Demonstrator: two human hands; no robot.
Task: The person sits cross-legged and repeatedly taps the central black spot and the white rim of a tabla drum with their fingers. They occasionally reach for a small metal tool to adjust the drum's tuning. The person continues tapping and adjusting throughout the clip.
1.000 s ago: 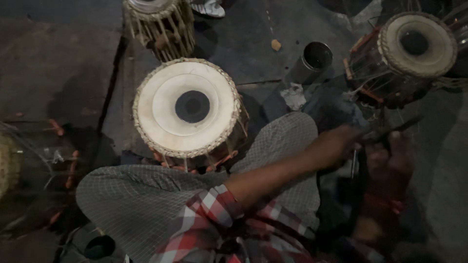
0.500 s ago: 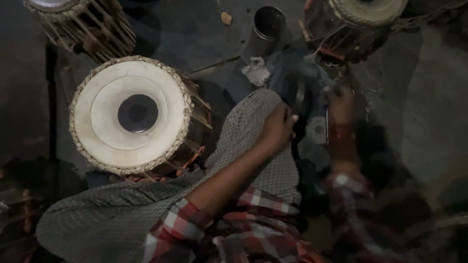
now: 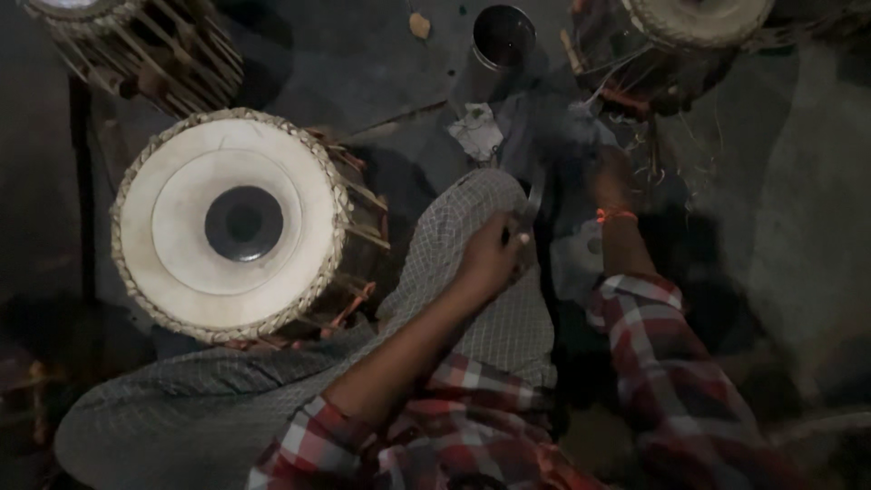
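Dark floor with drums, a cup and scraps

The floor point(image 3: 798, 181) is dim grey and rough, with a dark mat or slab edge running across its upper middle. On it a large drum point(image 3: 231, 222) with a pale head and black centre stands at the left, a second laced drum point(image 3: 136, 45) behind it at the top left, and a third drum point(image 3: 680, 41) at the top right. A metal cup point(image 3: 499, 41) stands between them at the top, a crumpled scrap of paper point(image 3: 476, 132) just below it, and a small tan bit point(image 3: 419, 24) beside it.
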